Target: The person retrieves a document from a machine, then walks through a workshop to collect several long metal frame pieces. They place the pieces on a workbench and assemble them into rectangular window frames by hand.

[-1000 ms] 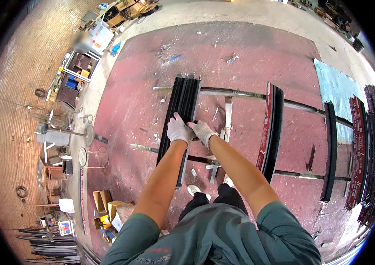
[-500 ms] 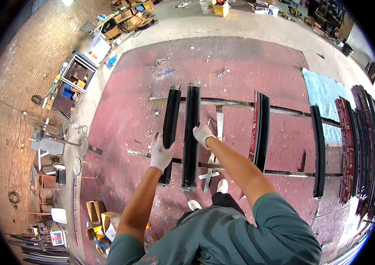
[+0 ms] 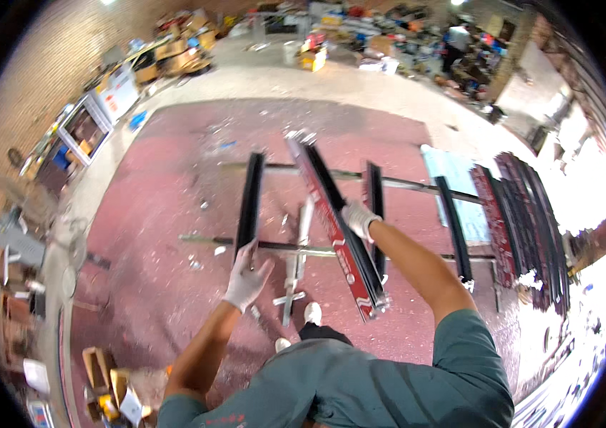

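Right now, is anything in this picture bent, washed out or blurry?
Head view: the red floor has bowed edges; head view: glare whites out the picture's right side, beyond the stacked bars; head view: the right hand and its red-faced bar look slightly smeared.

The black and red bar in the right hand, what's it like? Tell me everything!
The long bar is straight and slim, black with a red face that carries pale markings. Both ends look silvery, though blurred. It seems stiff, perhaps coated metal. It slants from far left to near right, in front of two rails; whether it touches them, I can't tell. The gloved right hand grips it near the middle.
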Available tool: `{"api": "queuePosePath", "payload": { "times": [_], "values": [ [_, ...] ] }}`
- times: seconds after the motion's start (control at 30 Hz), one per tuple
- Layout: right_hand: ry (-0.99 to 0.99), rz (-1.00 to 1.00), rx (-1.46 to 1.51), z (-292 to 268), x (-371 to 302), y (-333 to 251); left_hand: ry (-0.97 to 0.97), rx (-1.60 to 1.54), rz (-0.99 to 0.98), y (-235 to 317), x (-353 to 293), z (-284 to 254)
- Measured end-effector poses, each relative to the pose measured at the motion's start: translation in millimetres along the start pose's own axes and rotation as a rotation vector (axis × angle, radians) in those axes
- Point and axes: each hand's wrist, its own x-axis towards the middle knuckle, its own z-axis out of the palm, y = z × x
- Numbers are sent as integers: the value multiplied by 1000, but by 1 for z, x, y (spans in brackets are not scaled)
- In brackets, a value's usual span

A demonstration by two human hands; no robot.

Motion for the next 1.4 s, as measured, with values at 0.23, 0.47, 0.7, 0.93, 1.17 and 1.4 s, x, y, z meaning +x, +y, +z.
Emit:
{"api": "queuePosePath", "payload": {
  "times": [0.23, 0.47, 0.7, 0.93, 1.17, 1.4],
  "values": [
    [275, 237, 1541, -104, -192, -101, -347, -577, -545, 83, -61, 39],
    [221, 109, 1416, -25, -282, -169, -623, -858, -795, 67, -120, 106],
    [80, 325, 1600, -36, -385, -157, -634, -861, -827, 107, -163, 168],
    [932, 356, 2006, -74, -510, -153, -533, -861, -685, 145, -169, 252],
    [884, 694, 2871, 42, -553, -218, -540, -999, -819, 206, -206, 351],
    [1779, 941, 3046, 62, -559, -173, -727, -844, -1050, 205, -219, 384]
  ]
}}
